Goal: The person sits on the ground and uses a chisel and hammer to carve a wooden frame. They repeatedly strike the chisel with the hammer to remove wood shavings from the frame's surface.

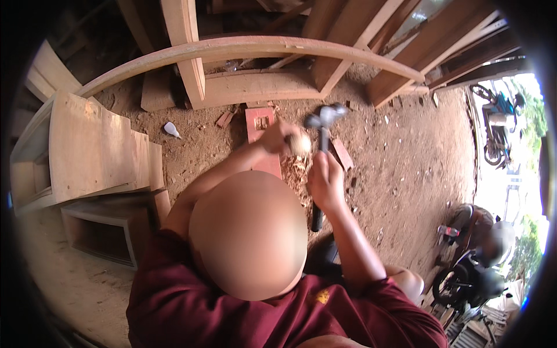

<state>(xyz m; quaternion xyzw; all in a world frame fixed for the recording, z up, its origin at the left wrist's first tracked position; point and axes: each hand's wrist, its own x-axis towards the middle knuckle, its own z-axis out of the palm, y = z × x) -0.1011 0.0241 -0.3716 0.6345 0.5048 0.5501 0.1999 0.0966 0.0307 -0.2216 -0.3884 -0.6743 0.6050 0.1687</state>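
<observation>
Gripping a hammer (323,140) by its shaft, the right hand (326,182) leaves the head free, presumably for swinging. The left hand (275,138) has its fingers around a round wooden piece (300,144), probably steadying it, by the right edge of a red plank (252,132), whose square notch (262,122) sits near its far end.
</observation>
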